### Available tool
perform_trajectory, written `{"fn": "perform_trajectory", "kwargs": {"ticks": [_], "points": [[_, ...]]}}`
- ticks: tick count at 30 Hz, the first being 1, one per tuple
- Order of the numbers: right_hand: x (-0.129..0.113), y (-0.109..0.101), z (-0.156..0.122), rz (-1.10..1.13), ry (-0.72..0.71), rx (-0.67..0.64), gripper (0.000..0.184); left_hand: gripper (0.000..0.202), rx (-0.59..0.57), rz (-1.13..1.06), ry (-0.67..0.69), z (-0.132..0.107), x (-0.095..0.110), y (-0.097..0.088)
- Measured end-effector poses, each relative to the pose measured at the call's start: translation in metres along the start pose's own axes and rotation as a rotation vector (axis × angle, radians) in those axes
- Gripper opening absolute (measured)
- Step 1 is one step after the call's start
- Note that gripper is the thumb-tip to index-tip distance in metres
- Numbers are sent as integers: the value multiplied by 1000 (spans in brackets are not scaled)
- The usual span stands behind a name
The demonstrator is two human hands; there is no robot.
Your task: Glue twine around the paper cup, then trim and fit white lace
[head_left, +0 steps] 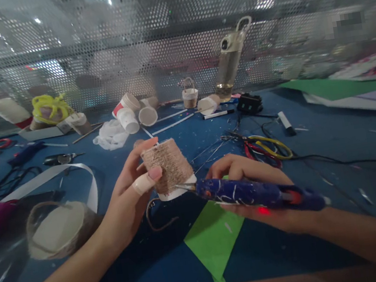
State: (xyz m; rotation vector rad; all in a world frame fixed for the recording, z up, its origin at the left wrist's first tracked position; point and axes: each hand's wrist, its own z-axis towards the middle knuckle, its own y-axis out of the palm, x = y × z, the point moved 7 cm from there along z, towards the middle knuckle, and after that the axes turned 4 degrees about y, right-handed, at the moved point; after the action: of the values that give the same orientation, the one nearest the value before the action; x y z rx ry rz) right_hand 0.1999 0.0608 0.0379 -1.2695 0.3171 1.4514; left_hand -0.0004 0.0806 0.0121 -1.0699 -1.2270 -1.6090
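Note:
My left hand, a bandage round its thumb, grips a paper cup wrapped in brown twine. The cup lies tilted on its side, with a white strip showing at its lower edge. In my right hand is a dark blue soldering-iron-like tool, a hot glue gun pen, with a red light glowing under it. Its metal tip meets the twine near the cup's white edge. A loose end of twine hangs below the cup. Under my right hand lies a green paper sheet on the blue table.
Left stands a twine-wrapped cup with a handle. Several paper cups, a tiny basket and a water bottle line the back by a perforated metal screen. Scissors and cables lie right, near coloured paper.

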Motion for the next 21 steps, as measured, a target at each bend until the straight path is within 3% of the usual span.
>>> {"fn": "perform_trajectory", "kwargs": {"ticks": [6,12,15,21], "points": [[-2,-12,2,-95,-84,58,18,44,-35,1,89,-3,6,0],[-3,-17,2,-227,-144,15,20,41,-19,24,153,-3,11,-1],[1,-18,0,-266,-115,-15,17,41,-24,24,174,-4,12,-1],[3,-19,-6,-414,-89,46,24,39,2,122,239,-8,18,1]]}}
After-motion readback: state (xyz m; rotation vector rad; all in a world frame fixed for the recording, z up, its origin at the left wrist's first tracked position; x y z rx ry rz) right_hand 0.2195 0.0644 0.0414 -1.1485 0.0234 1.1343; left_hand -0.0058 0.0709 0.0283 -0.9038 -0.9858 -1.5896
